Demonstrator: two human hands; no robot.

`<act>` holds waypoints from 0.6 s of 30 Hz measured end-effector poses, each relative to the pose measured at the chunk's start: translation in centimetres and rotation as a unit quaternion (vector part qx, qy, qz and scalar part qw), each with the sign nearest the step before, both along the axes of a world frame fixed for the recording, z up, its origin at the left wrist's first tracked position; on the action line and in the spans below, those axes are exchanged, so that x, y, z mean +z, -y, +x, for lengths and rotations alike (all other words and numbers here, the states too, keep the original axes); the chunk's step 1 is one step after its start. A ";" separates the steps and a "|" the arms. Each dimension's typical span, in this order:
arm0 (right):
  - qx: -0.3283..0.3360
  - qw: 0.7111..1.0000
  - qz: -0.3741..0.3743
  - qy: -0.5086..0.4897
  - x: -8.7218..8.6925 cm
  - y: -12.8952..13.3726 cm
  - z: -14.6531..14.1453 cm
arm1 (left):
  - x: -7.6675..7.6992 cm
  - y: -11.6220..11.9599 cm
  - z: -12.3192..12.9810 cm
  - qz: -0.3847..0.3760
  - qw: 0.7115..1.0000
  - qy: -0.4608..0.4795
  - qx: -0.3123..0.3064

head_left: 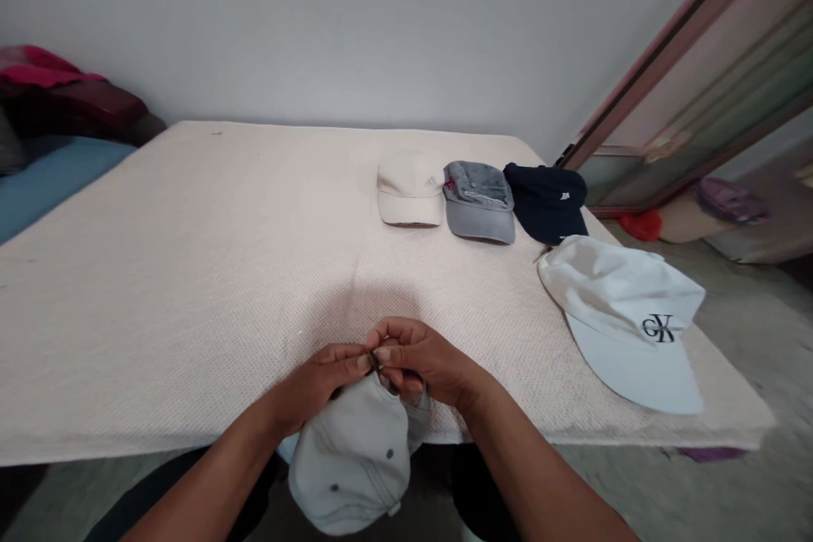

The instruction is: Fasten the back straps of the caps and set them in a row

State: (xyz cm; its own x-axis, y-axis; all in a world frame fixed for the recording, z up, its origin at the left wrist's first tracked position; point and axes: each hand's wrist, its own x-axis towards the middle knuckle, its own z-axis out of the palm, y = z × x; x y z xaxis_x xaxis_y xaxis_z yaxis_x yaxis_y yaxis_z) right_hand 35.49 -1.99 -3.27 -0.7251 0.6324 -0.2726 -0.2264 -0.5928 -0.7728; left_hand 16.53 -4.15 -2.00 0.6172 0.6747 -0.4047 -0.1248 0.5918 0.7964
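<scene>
A light grey cap (352, 457) hangs at the table's front edge, its crown toward the camera. My left hand (321, 381) pinches the cap's strap at the back opening from the left. My right hand (423, 356) is closed on the same strap from the right, the fingertips of both hands nearly touching. A small dark piece shows between the fingers; its details are too small to tell. Part of the cap behind my right fingers is hidden.
A cream cap (410, 190), a grey cap (479, 201) and a navy cap (548, 201) sit in a row on the covered table (190, 288). Nearer, at the right, lies a white cap (626, 318) with dark letters. A wall stands behind; cloths lie at the far left.
</scene>
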 end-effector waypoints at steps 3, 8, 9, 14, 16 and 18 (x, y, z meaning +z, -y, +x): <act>0.005 1.000 0.015 -0.006 0.1 0.1 -0.1 | 0.3 0.0 0.0 0.011 1.000 -0.010 0.013; 0.018 0.997 0.065 0.032 0.6 0.1 -0.1 | 0.5 0.0 0.1 0.009 1.000 -0.007 -0.009; 0.014 0.995 0.080 0.051 0.7 0.0 -0.1 | 0.4 0.0 0.1 0.006 1.000 -0.010 -0.010; -0.056 0.989 0.078 0.115 0.5 -0.2 -0.4 | -0.7 -0.1 -0.2 -0.011 0.999 -0.044 0.029; -0.080 0.989 0.059 0.107 0.3 -0.2 -0.5 | -1.0 -0.1 -0.3 -0.023 0.998 -0.046 0.040; -0.093 0.991 0.052 0.081 0.2 -0.2 -0.5 | -1.0 -0.1 -0.3 -0.035 0.998 -0.035 0.042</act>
